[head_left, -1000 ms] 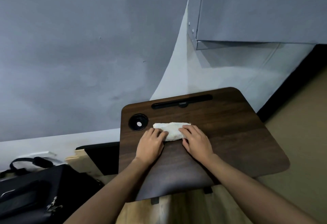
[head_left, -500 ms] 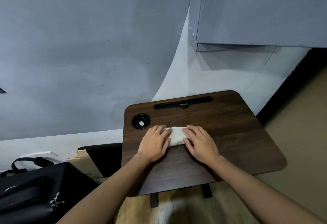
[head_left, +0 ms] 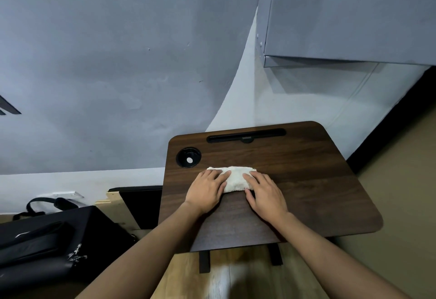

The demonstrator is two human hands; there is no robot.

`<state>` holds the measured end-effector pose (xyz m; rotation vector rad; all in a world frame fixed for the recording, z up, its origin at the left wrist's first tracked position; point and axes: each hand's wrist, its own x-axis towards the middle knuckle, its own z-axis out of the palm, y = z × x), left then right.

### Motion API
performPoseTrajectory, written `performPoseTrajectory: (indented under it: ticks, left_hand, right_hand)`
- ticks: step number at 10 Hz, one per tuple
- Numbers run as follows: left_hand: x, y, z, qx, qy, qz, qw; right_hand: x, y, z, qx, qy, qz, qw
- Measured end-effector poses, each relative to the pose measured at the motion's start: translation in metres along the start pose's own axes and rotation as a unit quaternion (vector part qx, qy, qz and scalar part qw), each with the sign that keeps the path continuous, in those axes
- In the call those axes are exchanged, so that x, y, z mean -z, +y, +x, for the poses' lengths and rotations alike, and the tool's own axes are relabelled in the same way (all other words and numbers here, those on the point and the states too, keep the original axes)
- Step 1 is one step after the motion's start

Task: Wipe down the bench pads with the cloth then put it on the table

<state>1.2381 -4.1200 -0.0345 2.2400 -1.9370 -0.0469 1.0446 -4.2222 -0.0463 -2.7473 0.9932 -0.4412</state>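
A folded white cloth lies on the dark wooden table, near its left middle. My left hand rests flat on the cloth's left end, fingers spread over it. My right hand presses flat on the cloth's right end. Both palms lie partly on the tabletop, and the cloth's middle shows between the two hands. The black bench pad sits low at the left, away from both hands.
A round black cup recess sits at the table's far left corner and a long black slot runs along its far edge. A grey wall stands behind, a grey cabinet hangs upper right. Wooden floor lies below.
Both hands have pressed and folded the cloth into a shorter, thicker bundle. The hands stay on its two ends and the view has shifted slightly.
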Motion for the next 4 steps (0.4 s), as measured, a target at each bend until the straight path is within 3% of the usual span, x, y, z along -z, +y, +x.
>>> performPoseTrajectory:
  ticks: [2,4]
  left_hand:
    - [0.009,0.002,0.000,0.007,-0.026,0.052,0.998]
    - [0.025,0.003,-0.014,0.013,0.008,0.040,0.999]
  right_hand:
    - [0.012,-0.008,0.000,-0.009,-0.011,-0.023,1.000]
    - [0.025,-0.024,-0.013,-0.017,0.034,-0.038,0.999]
